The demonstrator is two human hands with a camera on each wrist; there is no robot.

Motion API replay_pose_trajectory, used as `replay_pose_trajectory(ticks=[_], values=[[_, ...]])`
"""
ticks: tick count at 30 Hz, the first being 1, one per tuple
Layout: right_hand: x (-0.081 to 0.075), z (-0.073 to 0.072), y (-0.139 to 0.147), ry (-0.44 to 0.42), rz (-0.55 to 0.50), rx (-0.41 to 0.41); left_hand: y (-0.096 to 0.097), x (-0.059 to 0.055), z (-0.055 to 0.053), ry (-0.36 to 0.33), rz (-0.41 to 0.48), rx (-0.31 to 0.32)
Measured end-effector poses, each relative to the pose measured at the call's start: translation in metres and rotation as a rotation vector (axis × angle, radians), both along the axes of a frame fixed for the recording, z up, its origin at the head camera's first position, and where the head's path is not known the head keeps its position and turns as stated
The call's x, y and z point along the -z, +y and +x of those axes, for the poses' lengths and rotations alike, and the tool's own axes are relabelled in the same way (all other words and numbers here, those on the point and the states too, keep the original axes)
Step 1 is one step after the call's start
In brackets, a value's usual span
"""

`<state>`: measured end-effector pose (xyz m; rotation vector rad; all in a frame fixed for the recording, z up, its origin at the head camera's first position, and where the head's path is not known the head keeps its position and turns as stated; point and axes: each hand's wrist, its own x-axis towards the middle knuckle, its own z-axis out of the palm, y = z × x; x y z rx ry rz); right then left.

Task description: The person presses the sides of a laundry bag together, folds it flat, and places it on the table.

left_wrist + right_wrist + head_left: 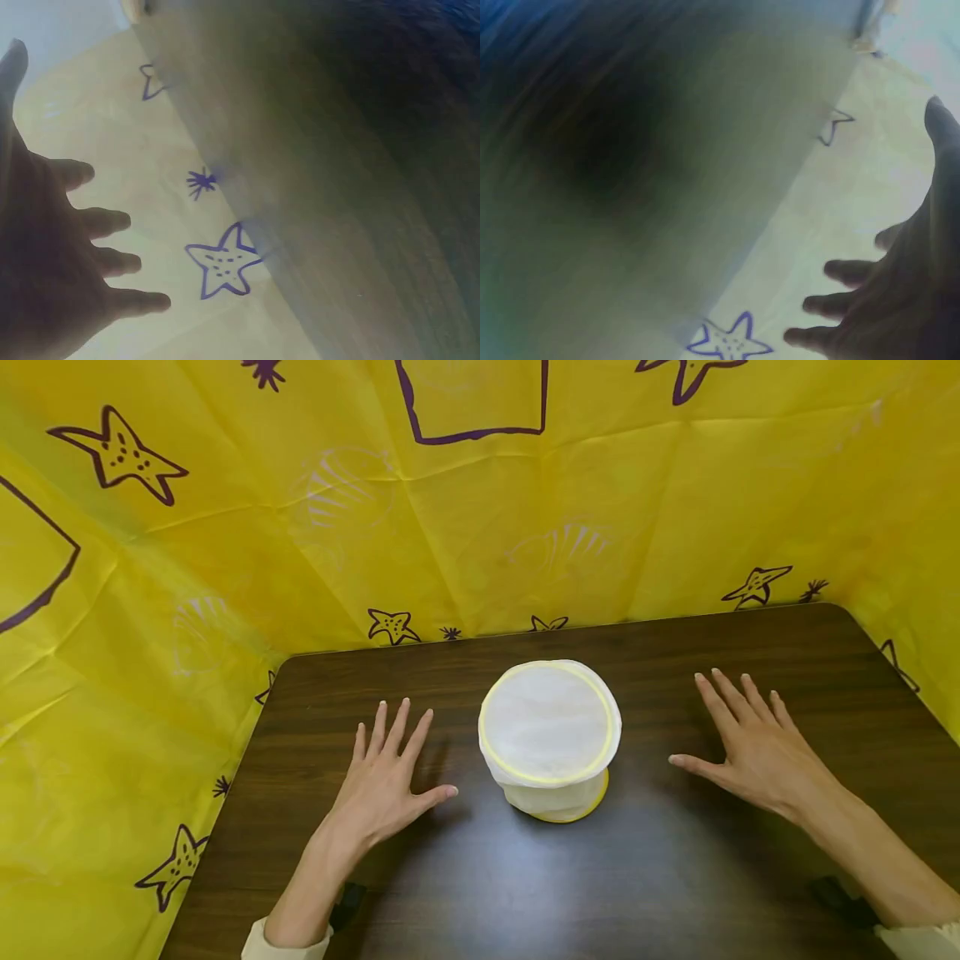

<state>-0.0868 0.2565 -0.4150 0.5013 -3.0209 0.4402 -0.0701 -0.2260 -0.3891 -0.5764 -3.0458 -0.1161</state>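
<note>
A round white fabric lamp-like object (549,722) with a yellow ring on its flat top stands on the dark wooden table (480,885). Its lower part narrows, and a yellow rim shows at the base. My left hand (382,785), palm down with fingers spread, is over the table to the left of it. On the other side, my right hand (765,756) is likewise spread, its thumb pointing toward the white object. Both hands are apart from it and hold nothing. Each wrist view shows the extended fingers of its hand (60,247) (900,292) against the yellow cloth.
Yellow cloth (465,527) with drawn starfish and shells hangs behind the table and along its sides. The table's back edge (420,644) runs close against it. Dark straps or devices (843,900) show beneath the wrists.
</note>
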Motion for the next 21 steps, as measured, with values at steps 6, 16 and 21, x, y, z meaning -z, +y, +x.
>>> replay_pose_trajectory(ticks=[6,16,21], values=[[-0.010,0.003,-0.007,0.000,-0.057,-0.005,0.006,-0.006,0.003,-0.009,0.087,0.051],[-0.026,0.005,-0.017,0.099,-0.112,-0.059,0.012,-0.010,0.002,0.087,0.174,0.125],[-0.033,0.008,-0.025,0.146,-0.174,-0.095,0.017,-0.013,0.001,0.142,0.277,0.209]])
